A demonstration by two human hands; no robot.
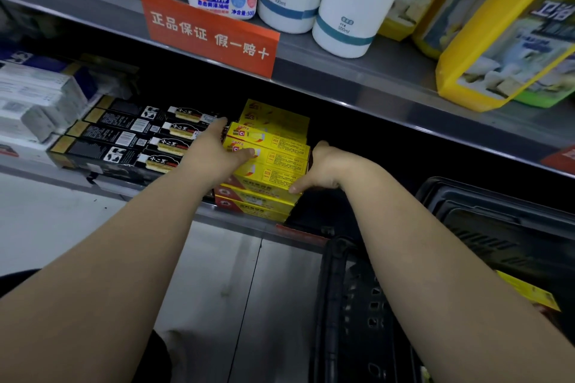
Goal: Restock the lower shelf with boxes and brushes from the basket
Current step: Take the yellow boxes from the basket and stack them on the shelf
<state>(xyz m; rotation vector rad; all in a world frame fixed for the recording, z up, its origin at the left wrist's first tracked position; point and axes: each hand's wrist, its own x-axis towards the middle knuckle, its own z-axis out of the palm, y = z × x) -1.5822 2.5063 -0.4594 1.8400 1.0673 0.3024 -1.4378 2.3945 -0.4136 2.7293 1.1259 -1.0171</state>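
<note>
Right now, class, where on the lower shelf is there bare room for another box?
Free: the dark gap right of the yellow boxes, above the basket; its depth is hidden. Crowded: black boxes butt against the yellow stack's left side, white boxes beyond. The left hand and right hand flank the stack.

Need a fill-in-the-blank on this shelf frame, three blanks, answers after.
1. Both hands, left hand and right hand, touch the stack of ____ cardboard boxes on the lower shelf.
2. Left of that stack lie long ____ boxes.
3. The orange shelf sign hangs ____ the stack.
4. The black plastic basket sits on the person's ____ side.

Answers: yellow; black; above; right
</note>
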